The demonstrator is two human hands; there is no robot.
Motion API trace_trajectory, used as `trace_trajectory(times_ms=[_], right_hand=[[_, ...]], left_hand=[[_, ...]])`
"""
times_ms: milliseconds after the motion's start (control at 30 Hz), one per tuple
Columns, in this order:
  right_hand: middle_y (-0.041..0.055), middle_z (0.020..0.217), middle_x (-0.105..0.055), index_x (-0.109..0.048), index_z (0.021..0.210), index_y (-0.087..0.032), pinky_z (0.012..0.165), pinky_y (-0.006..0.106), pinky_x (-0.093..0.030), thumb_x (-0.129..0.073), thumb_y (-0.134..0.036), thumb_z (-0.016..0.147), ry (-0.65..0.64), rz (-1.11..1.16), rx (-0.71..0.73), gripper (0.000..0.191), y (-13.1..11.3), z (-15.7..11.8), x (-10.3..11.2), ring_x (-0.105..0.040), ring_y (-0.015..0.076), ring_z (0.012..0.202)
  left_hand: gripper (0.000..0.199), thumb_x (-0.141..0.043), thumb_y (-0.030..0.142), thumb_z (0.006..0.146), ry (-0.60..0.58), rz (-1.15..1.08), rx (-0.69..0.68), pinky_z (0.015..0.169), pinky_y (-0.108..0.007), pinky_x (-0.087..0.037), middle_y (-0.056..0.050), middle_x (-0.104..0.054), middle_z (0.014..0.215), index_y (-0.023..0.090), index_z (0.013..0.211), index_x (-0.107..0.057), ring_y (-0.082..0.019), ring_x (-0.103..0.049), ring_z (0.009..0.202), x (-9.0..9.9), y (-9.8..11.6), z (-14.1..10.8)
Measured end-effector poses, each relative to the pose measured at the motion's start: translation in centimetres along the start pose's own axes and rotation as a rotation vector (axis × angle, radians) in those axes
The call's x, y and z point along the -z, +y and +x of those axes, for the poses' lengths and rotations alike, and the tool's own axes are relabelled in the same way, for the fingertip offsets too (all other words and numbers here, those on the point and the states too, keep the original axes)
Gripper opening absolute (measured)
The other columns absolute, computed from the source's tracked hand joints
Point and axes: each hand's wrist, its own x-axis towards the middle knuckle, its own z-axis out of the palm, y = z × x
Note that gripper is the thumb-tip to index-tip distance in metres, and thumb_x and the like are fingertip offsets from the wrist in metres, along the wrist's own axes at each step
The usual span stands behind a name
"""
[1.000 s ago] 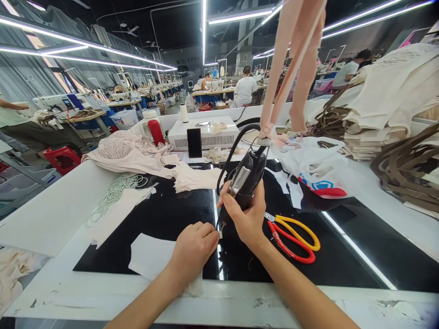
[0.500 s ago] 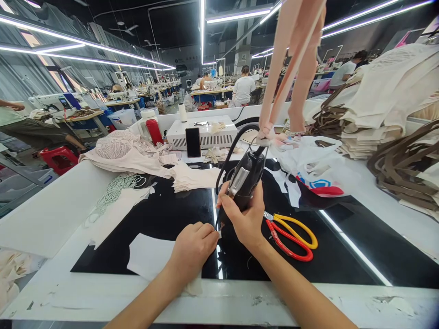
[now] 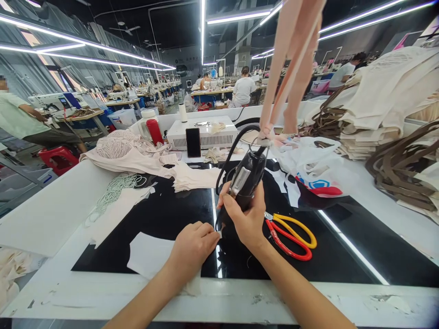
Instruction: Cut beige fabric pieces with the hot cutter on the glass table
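Observation:
My right hand is wrapped round a black corded handheld tool with a silver plate on its side. The tool points down, its narrow tip close to my left fingertips. My left hand is closed, thumb and finger pinching a small pale fabric end beneath that tip. Most of this fabric is hidden under my palm. A white cut piece lies flat beside my left wrist. Scissors with red and yellow handles rest right of my right hand, their blades mostly hidden.
Pink cloth strips hang down to the tool's top. A phone leans on a white vented box. Fabric stacks and brown straps crowd the right, with a plastic bag. Green cord lies left.
My hands and the tool stay almost in place. The hanging pink strips have swung slightly left. At the far left, a seated person has come further into view.

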Motion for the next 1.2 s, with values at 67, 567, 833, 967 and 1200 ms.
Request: trace_trajectory(times_ms=[67, 567, 833, 967, 1200], right_hand=[[-0.0070, 0.079, -0.063, -0.050, 0.103, -0.028, 0.053, 0.026, -0.053, -0.073, -0.022, 0.085, 0.006, 0.046, -0.022, 0.030, -0.4, -0.1, 0.0, -0.057, 0.0103, 0.057], [-0.0049, 0.084, -0.065, -0.053, 0.107, -0.027, 0.056, 0.028, -0.056, -0.072, -0.021, 0.086, -0.017, 0.011, -0.047, 0.029, -0.6, -1.1, 0.3, -0.061, 0.0114, 0.061], [-0.0050, 0.085, -0.067, -0.052, 0.106, -0.028, 0.057, 0.028, -0.056, -0.074, -0.021, 0.086, -0.046, 0.030, 0.008, 0.030, -0.5, -1.2, 0.7, -0.062, 0.0115, 0.062], [-0.0053, 0.083, -0.066, -0.051, 0.103, -0.028, 0.056, 0.026, -0.056, -0.073, -0.021, 0.087, -0.056, 0.042, 0.016, 0.028, -0.5, -1.2, 0.7, -0.061, 0.0107, 0.060], [-0.0056, 0.083, -0.067, -0.052, 0.101, -0.028, 0.057, 0.027, -0.057, -0.073, -0.020, 0.088, -0.047, 0.038, 0.010, 0.027, -0.4, -1.3, 0.8, -0.063, 0.0105, 0.060]], left_hand=[[0.023, -0.048, 0.018, 0.109, -0.013, -0.018, 0.009, 0.063, -0.030, -0.041, -0.001, -0.065, 0.085, 0.018, 0.100, -0.069, -0.017, -0.057, 0.072, 0.1, -0.1, -0.1], [0.029, -0.047, 0.025, 0.111, -0.041, -0.032, 0.063, 0.064, -0.032, -0.043, -0.002, -0.066, 0.085, 0.020, 0.098, -0.072, -0.017, -0.056, 0.073, 0.8, -0.2, -0.6], [0.026, -0.046, 0.023, 0.111, -0.027, -0.022, 0.076, 0.075, -0.036, -0.051, -0.004, -0.068, 0.094, 0.018, 0.106, -0.071, -0.019, -0.062, 0.085, 2.1, -1.0, -2.5], [0.021, -0.046, 0.014, 0.109, 0.033, 0.028, 0.037, 0.084, -0.038, -0.054, -0.005, -0.070, 0.102, 0.016, 0.110, -0.067, -0.022, -0.063, 0.097, 2.2, -0.7, -2.6], [0.027, -0.038, 0.006, 0.108, -0.018, 0.015, -0.086, 0.084, -0.032, -0.058, -0.005, -0.072, 0.100, 0.015, 0.112, -0.063, -0.019, -0.067, 0.098, 2.6, -0.1, -2.1]])
